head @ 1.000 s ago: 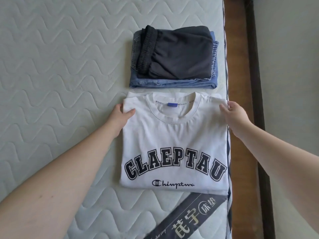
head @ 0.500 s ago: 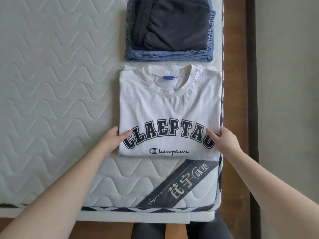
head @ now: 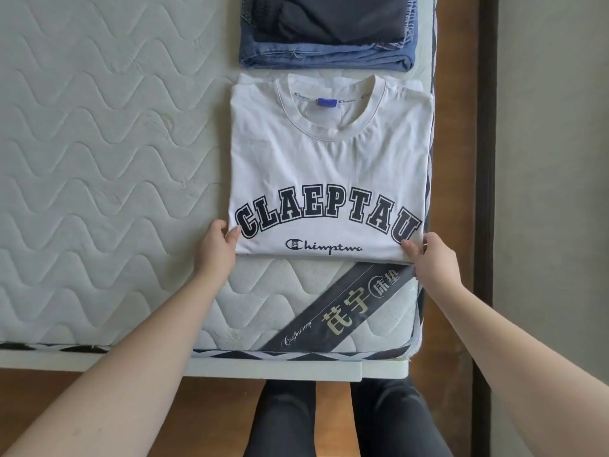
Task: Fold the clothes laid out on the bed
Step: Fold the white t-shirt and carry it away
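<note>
A folded white T-shirt (head: 329, 166) with dark arched lettering lies flat on the quilted mattress (head: 99, 159), collar away from me. My left hand (head: 216, 250) pinches its near left corner, thumb on top of the fabric. At the near right corner my right hand (head: 431, 262) pinches the shirt the same way. Beyond the collar sits a folded stack: blue jeans (head: 326, 56) with a dark grey garment (head: 342, 18) on top, cut off by the frame's upper edge.
The shirt's right side runs along the mattress's right edge, with a wooden bed frame (head: 454, 159) and floor beyond. A dark diagonal label band (head: 342, 308) crosses the near right mattress corner. My legs (head: 329, 420) stand at the bed's near edge.
Both hands slid from the shirt's shoulders down its sides to the near corners, where they now pinch the hem. The camera tilted down, so the stack moved up out of frame.
</note>
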Demonstrator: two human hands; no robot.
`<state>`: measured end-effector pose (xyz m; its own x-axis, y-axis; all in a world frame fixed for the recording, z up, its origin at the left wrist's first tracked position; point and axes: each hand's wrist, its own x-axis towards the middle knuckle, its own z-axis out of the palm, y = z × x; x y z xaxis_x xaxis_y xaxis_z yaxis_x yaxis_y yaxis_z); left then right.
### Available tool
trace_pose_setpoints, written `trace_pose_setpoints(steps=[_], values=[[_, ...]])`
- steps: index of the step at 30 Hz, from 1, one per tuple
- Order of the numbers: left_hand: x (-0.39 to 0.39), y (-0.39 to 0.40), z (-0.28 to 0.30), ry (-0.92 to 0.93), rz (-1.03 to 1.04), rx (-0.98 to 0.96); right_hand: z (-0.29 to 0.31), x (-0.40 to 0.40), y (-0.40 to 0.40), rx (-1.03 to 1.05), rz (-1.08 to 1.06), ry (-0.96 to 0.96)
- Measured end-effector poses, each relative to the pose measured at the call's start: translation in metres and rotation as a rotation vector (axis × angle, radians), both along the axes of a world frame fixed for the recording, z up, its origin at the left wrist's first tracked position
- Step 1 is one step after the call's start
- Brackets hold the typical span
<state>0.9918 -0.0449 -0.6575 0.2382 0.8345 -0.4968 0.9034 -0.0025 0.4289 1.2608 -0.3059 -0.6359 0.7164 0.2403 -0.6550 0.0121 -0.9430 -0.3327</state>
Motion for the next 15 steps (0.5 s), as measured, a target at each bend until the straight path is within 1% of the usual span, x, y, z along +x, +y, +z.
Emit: trace_pose_setpoints(steps=[3,4,5,7,8,9,10,12,15], values=[[0.001,-0.005,0.0,0.018,0.041,0.033,-0.005,-0.001,-0.001,-0.059,-0.006,-0.011],[0.0,-0.007,0.002,0.059,0.042,0.062,-0.003,-0.002,-0.002,-0.1,0.008,-0.021],[-0.001,-0.01,0.005,0.106,0.024,0.134,-0.001,-0.003,-0.003,-0.14,0.032,-0.064],[0.001,-0.018,0.008,0.126,-0.102,0.376,0.003,-0.01,-0.005,-0.149,0.095,-0.286],[0.006,-0.021,0.009,0.089,-0.206,0.49,0.005,-0.015,-0.001,-0.115,0.132,-0.415],[0.014,-0.024,0.007,0.043,-0.333,0.559,0.006,-0.022,0.006,-0.054,0.177,-0.507],[0.025,-0.027,0.003,0.003,-0.452,0.579,0.006,-0.03,0.018,0.022,0.243,-0.55],[0.053,-0.035,-0.008,-0.008,-0.597,0.526,-0.002,-0.049,0.051,0.147,0.421,-0.537],[0.088,-0.049,-0.029,0.079,-0.672,0.444,-0.025,-0.073,0.096,0.203,0.617,-0.486]])
